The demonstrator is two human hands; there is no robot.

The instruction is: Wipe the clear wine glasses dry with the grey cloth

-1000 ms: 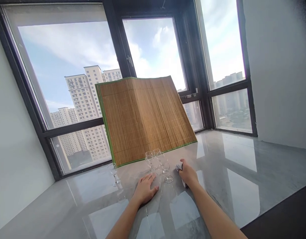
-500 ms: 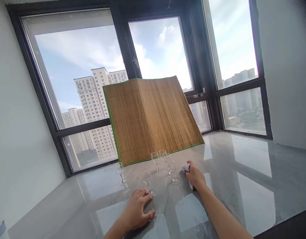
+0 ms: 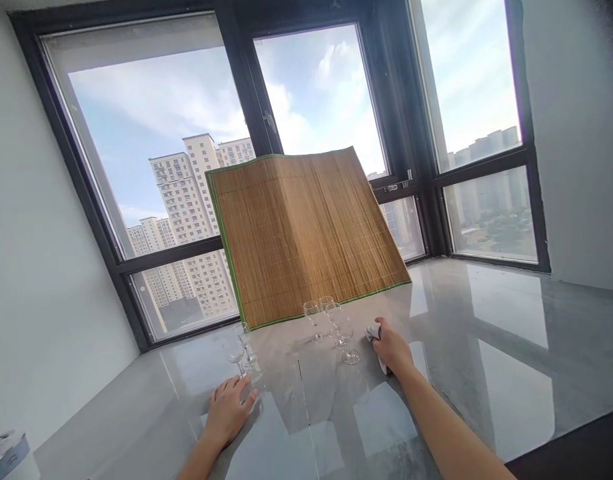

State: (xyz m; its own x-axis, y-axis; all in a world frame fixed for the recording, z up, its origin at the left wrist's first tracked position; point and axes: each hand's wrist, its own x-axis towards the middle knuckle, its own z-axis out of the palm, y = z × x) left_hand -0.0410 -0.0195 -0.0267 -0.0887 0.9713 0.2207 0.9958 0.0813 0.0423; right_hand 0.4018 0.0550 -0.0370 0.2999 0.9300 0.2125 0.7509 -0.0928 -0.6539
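Observation:
My left hand [image 3: 228, 415] lies low on the glossy grey marble counter [image 3: 486, 347], its fingertips at the foot of a small clear wine glass [image 3: 235, 352], which it holds by the base. A second wine glass [image 3: 247, 339] stands just behind that one, almost touching it. Three more wine glasses [image 3: 331, 320] cluster in the middle of the counter. To their right, my right hand [image 3: 394, 351] rests on the counter, closed round a small white cloth [image 3: 372, 332] beside the nearest glass of the cluster.
A bamboo mat with a green edge [image 3: 306, 233] leans against the black-framed window behind the glasses. A blue and white lidded container [image 3: 6, 455] sits at the bottom left corner. White walls close in both sides. A dark edge [image 3: 576, 443] borders the counter at the bottom right.
My left hand has slid to the left across the counter, taking one wine glass from the cluster over beside the lone left glass. My right hand has stayed put on the cloth.

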